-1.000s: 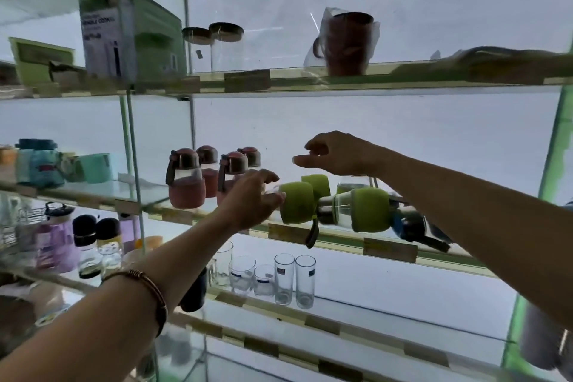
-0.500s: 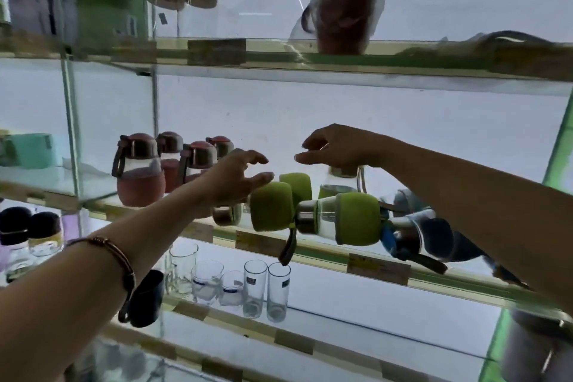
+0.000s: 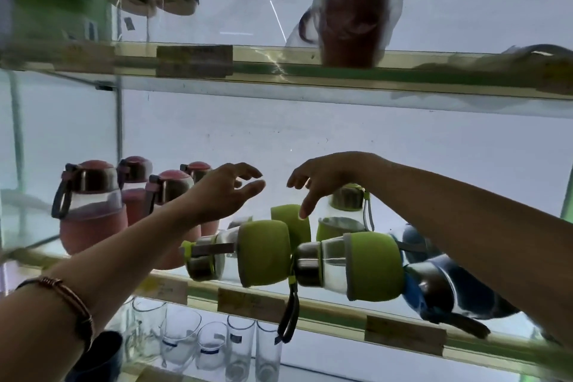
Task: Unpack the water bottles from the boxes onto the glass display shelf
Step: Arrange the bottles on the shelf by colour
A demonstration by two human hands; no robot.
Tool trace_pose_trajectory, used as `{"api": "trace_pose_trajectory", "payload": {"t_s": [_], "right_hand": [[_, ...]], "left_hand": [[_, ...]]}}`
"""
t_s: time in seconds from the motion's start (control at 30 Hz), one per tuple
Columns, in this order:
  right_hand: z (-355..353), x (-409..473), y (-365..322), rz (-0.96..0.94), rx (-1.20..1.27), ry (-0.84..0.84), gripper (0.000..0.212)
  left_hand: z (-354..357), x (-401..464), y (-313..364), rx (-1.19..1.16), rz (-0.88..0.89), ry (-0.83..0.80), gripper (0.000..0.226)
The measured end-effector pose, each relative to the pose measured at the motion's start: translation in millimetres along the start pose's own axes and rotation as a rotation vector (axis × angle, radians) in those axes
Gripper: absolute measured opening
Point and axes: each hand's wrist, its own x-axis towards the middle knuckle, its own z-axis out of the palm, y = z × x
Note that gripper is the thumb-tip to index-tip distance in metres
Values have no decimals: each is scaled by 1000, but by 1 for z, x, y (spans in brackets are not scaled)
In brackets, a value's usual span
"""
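Two green-sleeved glass water bottles (image 3: 263,253) (image 3: 356,267) are lying sideways at the glass display shelf (image 3: 335,313) edge; the empty, loosely spread left hand (image 3: 224,192) and right hand (image 3: 322,177) are hovering above, risking nudging them off.

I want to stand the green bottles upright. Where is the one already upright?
In the head view, the upright green bottle stands on the middle shelf, right of centre, behind the two lying green bottles, under the right hand.
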Motion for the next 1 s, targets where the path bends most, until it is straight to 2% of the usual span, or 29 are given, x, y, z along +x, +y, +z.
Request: {"api": "trace_pose_trajectory", "payload": {"t_s": [0.17, 0.47, 0.63, 0.8, 0.87, 1.0], "right_hand": [[21, 35, 4, 15, -137, -125, 85], [42, 64, 5, -31, -167, -160, 78], [39, 63, 5, -32, -283, -72, 82], [8, 51, 6, -33, -429, 64, 87], [-2, 41, 10, -29, -380, 148, 83], [-9, 24, 16, -28, -204, 309, 84]], "left_hand": [[9, 12, -18, -7, -33, -37, 37], [24, 21, -35, -3, -81, -37, 29], [23, 21, -38, 0, -93, -70, 32], [14, 22, -33, 42, -62, 5, 39], [13, 25, -32, 19, -81, 13, 47], [12, 36, -32, -204, -182, 70, 66]]}}
